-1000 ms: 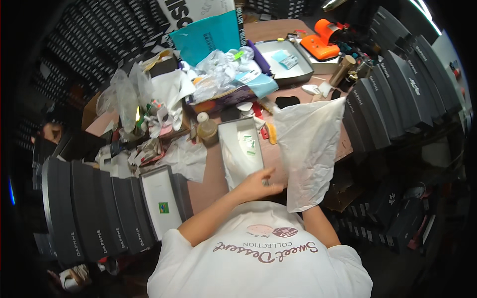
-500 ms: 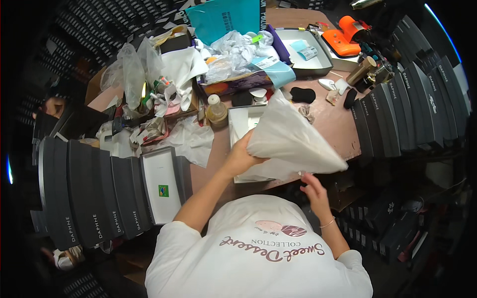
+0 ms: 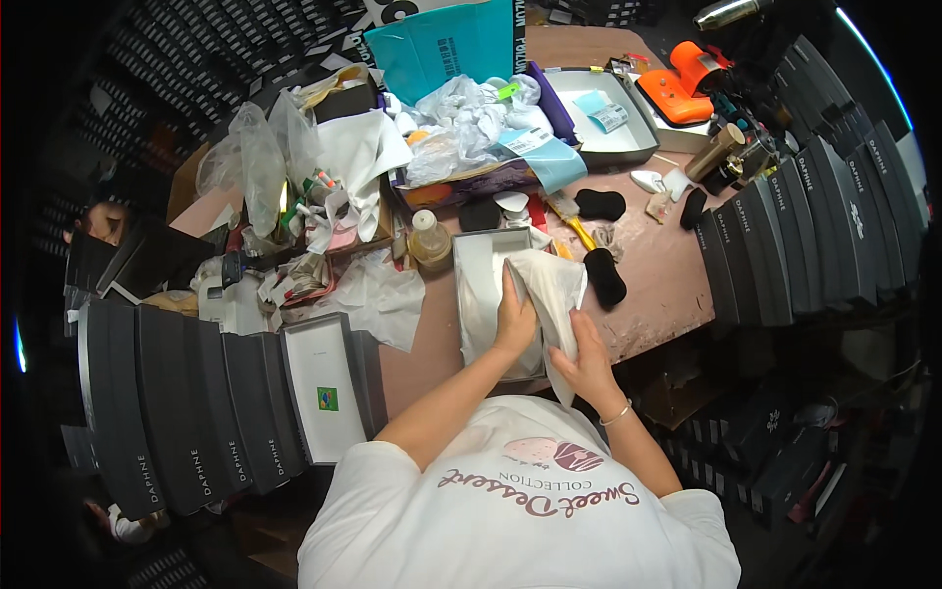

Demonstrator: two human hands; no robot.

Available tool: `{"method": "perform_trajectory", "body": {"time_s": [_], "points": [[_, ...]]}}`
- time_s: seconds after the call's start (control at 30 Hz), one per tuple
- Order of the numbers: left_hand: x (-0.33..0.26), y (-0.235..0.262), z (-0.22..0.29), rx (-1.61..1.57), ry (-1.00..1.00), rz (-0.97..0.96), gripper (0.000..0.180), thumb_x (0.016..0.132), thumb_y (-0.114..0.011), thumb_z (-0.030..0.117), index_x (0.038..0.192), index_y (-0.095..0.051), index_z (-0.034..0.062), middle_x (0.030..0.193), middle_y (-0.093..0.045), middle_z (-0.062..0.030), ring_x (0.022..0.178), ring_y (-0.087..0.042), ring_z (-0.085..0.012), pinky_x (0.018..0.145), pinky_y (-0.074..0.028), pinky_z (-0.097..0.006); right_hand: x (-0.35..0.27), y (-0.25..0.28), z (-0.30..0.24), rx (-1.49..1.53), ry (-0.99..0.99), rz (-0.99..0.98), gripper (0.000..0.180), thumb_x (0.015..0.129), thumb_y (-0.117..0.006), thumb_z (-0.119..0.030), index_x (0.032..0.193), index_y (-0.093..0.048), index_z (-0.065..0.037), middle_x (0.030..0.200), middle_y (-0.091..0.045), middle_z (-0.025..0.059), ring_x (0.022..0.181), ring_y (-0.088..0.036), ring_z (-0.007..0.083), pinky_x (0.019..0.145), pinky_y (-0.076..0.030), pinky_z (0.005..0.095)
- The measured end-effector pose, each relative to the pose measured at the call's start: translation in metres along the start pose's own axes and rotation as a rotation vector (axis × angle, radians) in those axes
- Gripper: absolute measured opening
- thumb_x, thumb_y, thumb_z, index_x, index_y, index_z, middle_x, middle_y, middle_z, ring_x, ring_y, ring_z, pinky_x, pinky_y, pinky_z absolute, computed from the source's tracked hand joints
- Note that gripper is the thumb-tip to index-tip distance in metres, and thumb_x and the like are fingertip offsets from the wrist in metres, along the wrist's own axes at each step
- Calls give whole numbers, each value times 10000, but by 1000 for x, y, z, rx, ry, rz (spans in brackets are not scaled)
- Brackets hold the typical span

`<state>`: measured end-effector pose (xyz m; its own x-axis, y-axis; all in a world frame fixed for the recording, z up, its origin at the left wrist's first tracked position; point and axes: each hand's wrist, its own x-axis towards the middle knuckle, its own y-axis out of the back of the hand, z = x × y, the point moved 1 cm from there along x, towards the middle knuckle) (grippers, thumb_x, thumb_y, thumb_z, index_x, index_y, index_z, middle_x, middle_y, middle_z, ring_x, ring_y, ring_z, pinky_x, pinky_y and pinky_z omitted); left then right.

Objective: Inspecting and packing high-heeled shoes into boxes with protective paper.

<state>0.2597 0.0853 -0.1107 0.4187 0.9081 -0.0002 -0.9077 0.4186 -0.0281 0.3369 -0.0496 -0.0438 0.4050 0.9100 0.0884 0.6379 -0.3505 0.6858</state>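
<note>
A pinkish-brown surface (image 3: 662,280) stands in the middle of the room, its near right edge scuffed and chipped. Behind it on the left, dark stacked boxes (image 3: 167,108) with small pale labels fill the background like a wall, and similar rows (image 3: 603,12) run along the top. More dark stock (image 3: 721,442) sits low on the right, in shadow, where the floor is too dim to make out. A bluish-white light strip (image 3: 878,63) slants across the upper right; a thin blue glow (image 3: 19,339) shows at the far left.
</note>
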Motion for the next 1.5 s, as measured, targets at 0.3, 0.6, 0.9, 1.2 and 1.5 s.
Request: {"method": "perform_trajectory", "body": {"time_s": [0.3, 0.6, 0.9, 1.2, 1.5], "points": [[17, 57, -42, -214, 646, -87, 402, 950, -457, 187, 1284, -475, -36, 1259, -530, -156, 1153, -502, -216, 956, -406, -312, 85, -135, 22, -758, 238, -41, 636, 785, -619, -294, 1322, -421, -15, 1320, -429, 260, 1232, -421, 378, 1079, -197, 569], [17, 110, 14, 1107, -494, -473, 466, 753, -591, 71, 1204, -529, -26, 1309, -476, -187, 1289, -373, -348, 1090, -230, -539, 65, -22, 49, -62, -71, -40, 530, 794, -649, -150, 1267, -476, 16, 1231, -523, 260, 1087, -548, 369, 959, -404, 451], [38, 96, -12, 1360, -322, -630, 438, 760, -623, 211, 1154, -572, 25, 1248, -499, -159, 1309, -320, -326, 1086, -165, -592, 15, -73, 68, 69, -234, -451, 624, 793, -598, -111, 1348, -360, 45, 1006, -586, 333, 854, -607, 464, 753, -497, 455], [-14, 75, -23, 1282, -243, -519, 375, 756, -608, 168, 1112, -598, 54, 1169, -550, -155, 1230, -426, -335, 1062, -180, -632, -14, -49, 86, 21, -147, -497, 563, 767, -535, -25, 1310, -403, 43, 801, -590, 323, 748, -602, 463, 667, -476, 474], [-121, 258, 50, 1241, 215, 308, 576, 687, -795, 296, 1097, -516, 2, 1073, -562, -196, 1048, -514, -385, 859, -434, -449, -32, -61, 78, -7, -41, -370, 503, 767, -520, -45, 1254, -444, 52, 746, -574, 310, 717, -585, 468, 638, -456, 490]]}}
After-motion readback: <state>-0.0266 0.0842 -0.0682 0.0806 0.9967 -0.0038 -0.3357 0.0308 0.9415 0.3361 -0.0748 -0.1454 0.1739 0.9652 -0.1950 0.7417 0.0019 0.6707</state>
